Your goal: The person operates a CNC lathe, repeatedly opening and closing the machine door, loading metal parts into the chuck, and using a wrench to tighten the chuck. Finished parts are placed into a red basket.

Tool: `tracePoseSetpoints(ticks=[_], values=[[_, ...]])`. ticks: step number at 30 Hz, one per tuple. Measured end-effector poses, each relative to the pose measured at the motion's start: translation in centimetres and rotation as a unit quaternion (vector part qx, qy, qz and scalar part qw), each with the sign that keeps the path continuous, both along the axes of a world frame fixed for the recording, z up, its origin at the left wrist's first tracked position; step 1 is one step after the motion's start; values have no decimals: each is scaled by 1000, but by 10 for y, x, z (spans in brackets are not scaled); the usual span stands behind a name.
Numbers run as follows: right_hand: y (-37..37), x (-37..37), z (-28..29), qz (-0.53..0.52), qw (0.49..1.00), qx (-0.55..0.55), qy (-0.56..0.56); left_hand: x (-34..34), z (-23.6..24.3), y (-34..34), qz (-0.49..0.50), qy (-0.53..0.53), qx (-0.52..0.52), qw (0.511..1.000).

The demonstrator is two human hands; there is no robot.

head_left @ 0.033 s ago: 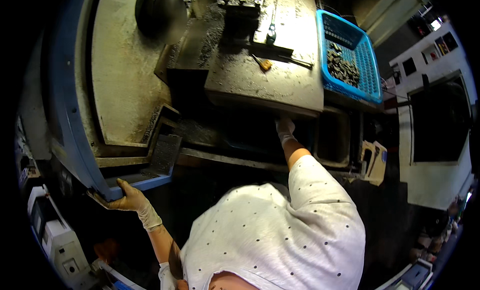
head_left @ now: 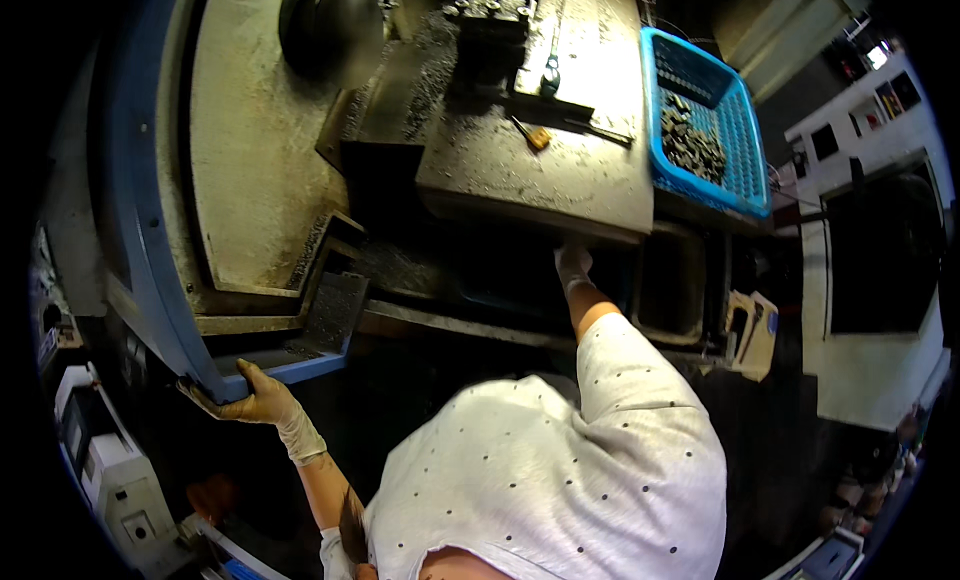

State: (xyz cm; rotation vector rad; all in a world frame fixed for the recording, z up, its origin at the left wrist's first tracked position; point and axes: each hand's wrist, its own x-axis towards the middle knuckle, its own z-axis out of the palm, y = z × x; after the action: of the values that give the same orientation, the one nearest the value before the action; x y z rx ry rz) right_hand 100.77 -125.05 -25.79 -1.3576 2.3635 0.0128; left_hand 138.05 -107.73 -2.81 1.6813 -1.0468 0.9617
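Our L hand [head_left: 258,397], in a stained off-white glove, is clamped on the lower corner of the blue-painted metal door frame [head_left: 310,367], lower L of the m/c. Our R hand [head_left: 573,266], same glove type, is at the front edge of the grey, chip-strewn metal worktop [head_left: 565,192]; fingers lost in shadow, can't tell if apart or together. Small yellow-and-dark brush [head_left: 539,139] lies on top. Bright blue plastic basket [head_left: 708,192] w/ small dark metal pcs [head_left: 690,148] sits just R.

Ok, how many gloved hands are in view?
2: left hand on the lower corner of the blue frame; right hand by the near edge of the metal table, partly hidden.
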Motion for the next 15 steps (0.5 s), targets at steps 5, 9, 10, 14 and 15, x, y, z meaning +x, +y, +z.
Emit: tracePoseSetpoints(ticks=[5, 9, 10, 14, 15], values=[[7, -20, -9, -4, 997, -32, -65, -3, 3, -1, 8, -4, 16, 1000], [38, 34, 40, -138, 783, 35, -606, -6, 2, -3, -16, 2, -17, 1000], [43, 60, 65, -165, 675, 120, -709, -8, 4, -3, -14, -3, -16, 1000], [-1, 154, 195, 218, 507, 29, -834, -10, 1, -7, -33, -5, -19, 999], [-22, 172, 227, 169, 558, -110, -805, -11, 2, -8, -32, -6, -18, 999]])
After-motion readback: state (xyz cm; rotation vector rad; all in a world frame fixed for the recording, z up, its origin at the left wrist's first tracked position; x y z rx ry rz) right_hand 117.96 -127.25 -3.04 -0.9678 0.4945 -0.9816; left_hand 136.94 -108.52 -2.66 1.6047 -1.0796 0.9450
